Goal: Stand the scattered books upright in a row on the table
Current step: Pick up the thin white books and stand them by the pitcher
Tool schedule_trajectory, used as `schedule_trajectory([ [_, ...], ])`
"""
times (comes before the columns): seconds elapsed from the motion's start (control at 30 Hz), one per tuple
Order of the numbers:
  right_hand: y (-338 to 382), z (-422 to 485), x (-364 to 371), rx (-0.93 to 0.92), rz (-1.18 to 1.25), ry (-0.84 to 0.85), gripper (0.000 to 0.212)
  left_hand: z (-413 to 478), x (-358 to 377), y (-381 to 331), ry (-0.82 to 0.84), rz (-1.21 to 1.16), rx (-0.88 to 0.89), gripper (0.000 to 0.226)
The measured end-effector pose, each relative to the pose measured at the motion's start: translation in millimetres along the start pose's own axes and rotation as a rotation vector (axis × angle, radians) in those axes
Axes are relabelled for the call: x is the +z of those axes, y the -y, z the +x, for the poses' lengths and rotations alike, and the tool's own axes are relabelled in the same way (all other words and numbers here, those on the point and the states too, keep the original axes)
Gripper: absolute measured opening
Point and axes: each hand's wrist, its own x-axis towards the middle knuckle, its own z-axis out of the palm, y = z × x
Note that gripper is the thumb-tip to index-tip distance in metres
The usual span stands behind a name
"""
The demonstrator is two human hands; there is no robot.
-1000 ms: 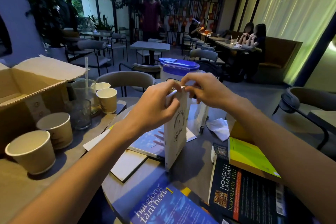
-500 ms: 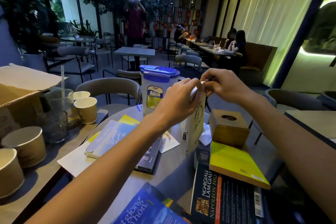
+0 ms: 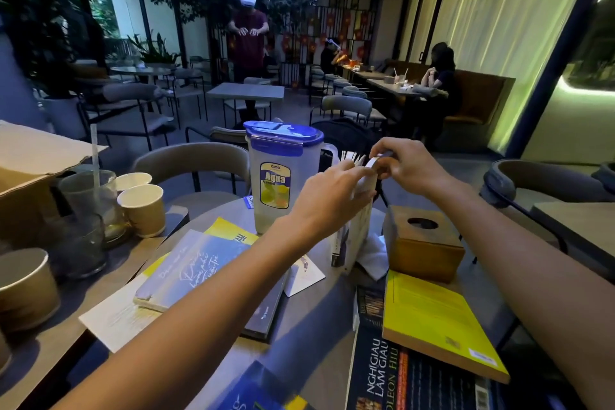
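A white paperback (image 3: pixel 354 236) stands on end on the round table (image 3: pixel 319 319), between the water jug and the tissue box. My left hand (image 3: pixel 327 196) and my right hand (image 3: pixel 404 165) both pinch its top edge, where the pages fan slightly. Other books lie flat: a pale blue book (image 3: pixel 196 268) on a dark one at centre left, a yellow book (image 3: pixel 439 323) on a black book (image 3: pixel 409 379) at lower right, and a blue book (image 3: pixel 256 393) at the near edge.
A clear jug with a blue lid (image 3: pixel 283 176) stands just left of the upright book; a wooden tissue box (image 3: pixel 422 243) and a crumpled tissue sit right of it. Paper cups (image 3: pixel 143 210), glasses and a cardboard box (image 3: pixel 30 170) crowd the left table. Chairs ring the table.
Both hands carried the upright white book farther back and to the right, to beside the jug and tissue box. The camera view shifted, so the flat books sit lower left.
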Motion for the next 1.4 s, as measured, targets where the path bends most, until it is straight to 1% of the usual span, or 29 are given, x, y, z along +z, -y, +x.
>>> schedule_trajectory([
  [0.07, -3, 2, 3, 0.014, 0.037, -0.004, 0.02, -2, -4, 6, 0.021, -0.035, 0.019, 0.043],
  [0.17, -7, 7, 7, 0.01, 0.043, -0.015, 0.02, -1, -10, 14, 0.035, -0.03, 0.062, 0.041],
  [0.43, -6, 22, 17, 0.016, 0.034, 0.004, 0.02, 6, -6, 19, -0.063, 0.101, 0.124, 0.043],
  [0.57, -5, 25, 21, 0.002, 0.032, 0.022, 0.019, 8, -7, 22, -0.071, 0.136, 0.144, 0.042],
  [0.7, -5, 24, 27, -0.004, 0.026, 0.057, 0.024, 6, -8, 28, -0.063, 0.108, 0.123, 0.041],
  [0.83, 1, 20, 30, -0.028, -0.011, 0.109, 0.037, 4, -9, 30, -0.029, 0.011, 0.057, 0.05],
  [0.9, 4, 18, 30, -0.041, -0.016, 0.105, 0.04, 4, -10, 31, -0.002, 0.026, 0.064, 0.049],
  [1.03, 10, 14, 26, -0.077, -0.039, 0.087, 0.039, 2, -9, 30, 0.009, 0.057, 0.07, 0.044],
  [1.2, 16, 9, 18, -0.113, -0.068, 0.085, 0.037, 2, -12, 29, 0.03, 0.041, 0.065, 0.044],
  [1.4, 29, 4, 8, -0.153, -0.094, 0.062, 0.04, 1, -22, 24, 0.029, 0.023, 0.045, 0.044],
])
